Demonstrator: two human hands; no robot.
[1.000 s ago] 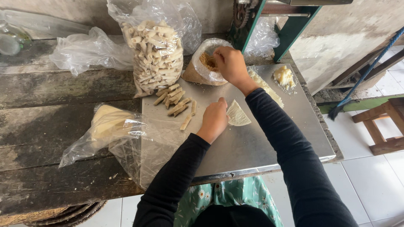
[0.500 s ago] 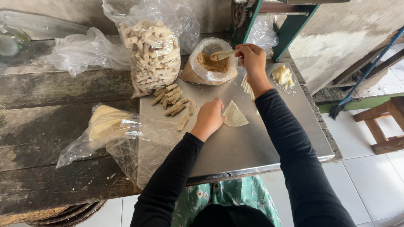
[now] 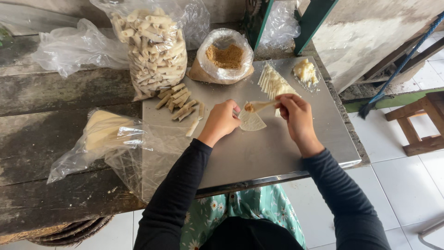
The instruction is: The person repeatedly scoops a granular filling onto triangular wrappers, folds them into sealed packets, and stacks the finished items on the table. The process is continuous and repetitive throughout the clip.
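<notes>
My left hand (image 3: 223, 120) pinches the edge of a pale triangular wrapper (image 3: 252, 121) lying on the metal sheet (image 3: 259, 153). My right hand (image 3: 294, 113) holds a small wooden spoon (image 3: 259, 106) with a bit of brown filling at its tip, over the wrapper. A bag of brown crumbly filling (image 3: 225, 56) stands open behind them. A fanned stack of cut wrappers (image 3: 274, 82) lies just beyond my right hand, by a lump of pale paste (image 3: 305, 71).
A tall plastic bag of rolled sticks (image 3: 152, 46) stands at the back, with several loose rolls (image 3: 180, 104) in front. A bag of wrapper sheets (image 3: 104, 134) lies left on the dark wooden table (image 3: 55, 92). A wooden stool (image 3: 423, 122) stands right.
My right hand left the filling bag and brought the loaded spoon down over the wrapper. My left hand stayed on the wrapper and lifted its edge.
</notes>
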